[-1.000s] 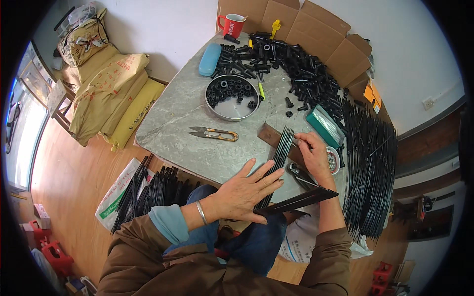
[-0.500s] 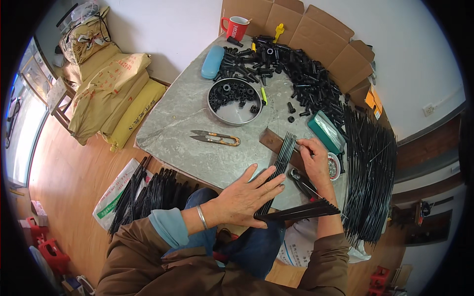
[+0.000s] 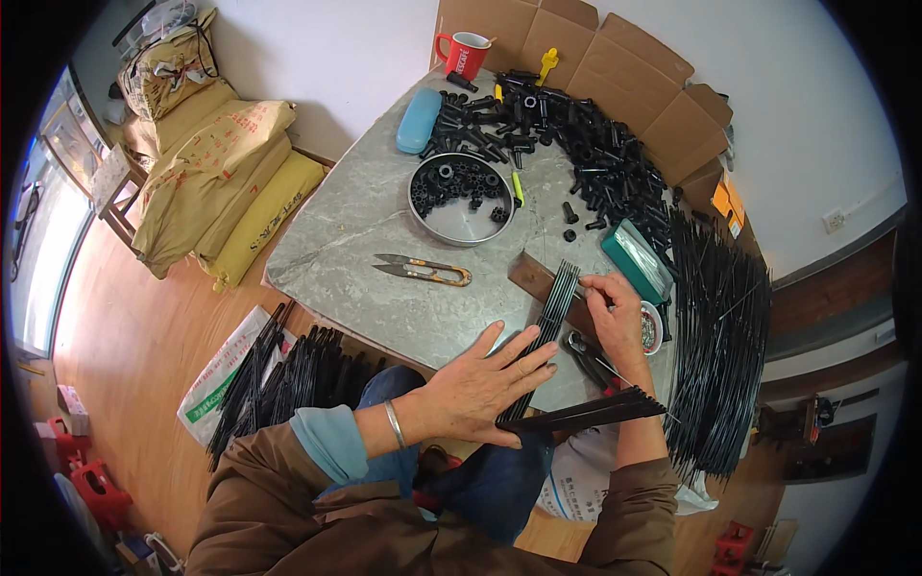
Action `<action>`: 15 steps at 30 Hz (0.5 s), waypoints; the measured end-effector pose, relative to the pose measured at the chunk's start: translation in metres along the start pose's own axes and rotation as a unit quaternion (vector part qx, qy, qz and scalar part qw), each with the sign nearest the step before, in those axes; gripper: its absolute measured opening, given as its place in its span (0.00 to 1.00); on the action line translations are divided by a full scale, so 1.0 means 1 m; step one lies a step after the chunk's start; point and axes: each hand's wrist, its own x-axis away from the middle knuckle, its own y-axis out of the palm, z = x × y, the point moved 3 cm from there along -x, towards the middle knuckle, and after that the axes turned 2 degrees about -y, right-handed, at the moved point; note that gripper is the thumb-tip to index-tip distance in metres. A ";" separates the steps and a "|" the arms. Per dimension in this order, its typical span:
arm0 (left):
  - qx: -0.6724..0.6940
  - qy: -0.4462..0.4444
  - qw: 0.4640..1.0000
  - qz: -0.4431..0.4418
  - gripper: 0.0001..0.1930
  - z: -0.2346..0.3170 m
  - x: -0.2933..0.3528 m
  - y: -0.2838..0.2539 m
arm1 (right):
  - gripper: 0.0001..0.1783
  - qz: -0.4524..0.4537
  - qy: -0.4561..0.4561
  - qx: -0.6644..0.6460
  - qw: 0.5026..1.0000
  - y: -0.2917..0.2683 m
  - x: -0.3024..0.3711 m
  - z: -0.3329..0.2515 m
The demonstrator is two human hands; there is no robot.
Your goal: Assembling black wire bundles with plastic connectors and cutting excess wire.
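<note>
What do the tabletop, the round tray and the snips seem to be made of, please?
Tabletop: probably stone or a stone-look laminate, grey, veined, faintly glossy. Round tray: apparently metal, silvery with a reflective floor and rim. Snips: steel-looking grey blades; the yellowish handles could be plated or painted metal.

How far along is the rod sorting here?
Done, it seems: a fan of black rods lies off the table edge under the left hand. In hand: a flat row of rods pressed by the left hand, the right hand at its far end. Left: the large rod pile at right and heaps of black tubes.
</note>
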 end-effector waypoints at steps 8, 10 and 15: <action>0.003 -0.002 1.000 -0.003 0.47 -0.001 0.001 0.000 | 0.08 -0.001 -0.060 0.067 0.996 -0.001 -0.006 -0.004; 0.007 0.000 1.000 0.001 0.47 -0.001 0.001 0.000 | 0.05 0.012 -0.127 0.154 0.980 -0.005 -0.010 -0.010; 0.007 0.002 1.000 0.003 0.47 -0.001 0.001 0.000 | 0.04 0.019 -0.119 0.170 0.978 -0.001 -0.014 -0.012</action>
